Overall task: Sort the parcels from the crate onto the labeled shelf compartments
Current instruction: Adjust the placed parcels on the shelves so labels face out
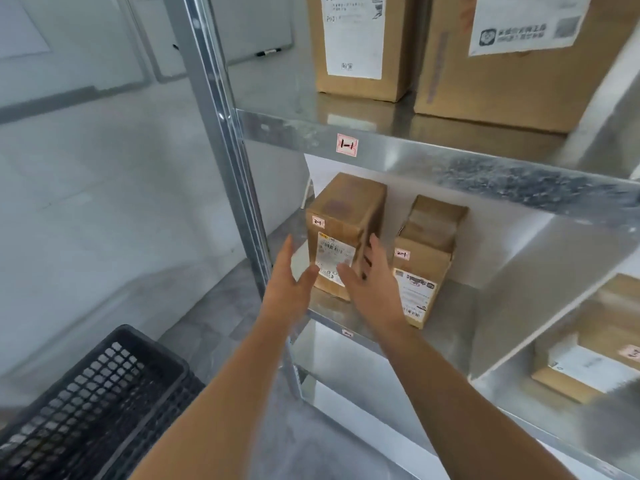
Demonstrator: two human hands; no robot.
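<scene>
placing looks finished to me: the 2-1 parcel (343,220) stands between my left hand (291,282) and right hand (372,282), both loose-fingered, gripping nothing, so next i'd reach into the crate (93,393), down-left of them.

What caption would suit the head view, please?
Left hand and right hand flank an upright parcel on the shelf.

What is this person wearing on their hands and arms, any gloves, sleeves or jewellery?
Nothing that shows. The left hand and right hand are bare, without gloves, and no ring is plainly visible. The left forearm and right forearm are bare down to the picture's lower edge: no sleeve, watch or wristband in view.
</scene>
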